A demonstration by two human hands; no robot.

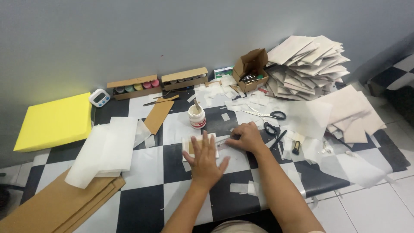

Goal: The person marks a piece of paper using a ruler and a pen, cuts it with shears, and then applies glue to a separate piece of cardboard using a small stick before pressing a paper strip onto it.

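Pressing flat, our left hand lies open on a small paper-wrapped card mid-surface; our right hand pinches its right edge, fingers curled. We judge one piece half-wrapped, with paper scraps and a stacked pile at the far right corner.

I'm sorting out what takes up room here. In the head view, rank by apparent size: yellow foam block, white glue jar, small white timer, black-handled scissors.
1. yellow foam block
2. black-handled scissors
3. and 4. white glue jar and small white timer: too alike to rank.
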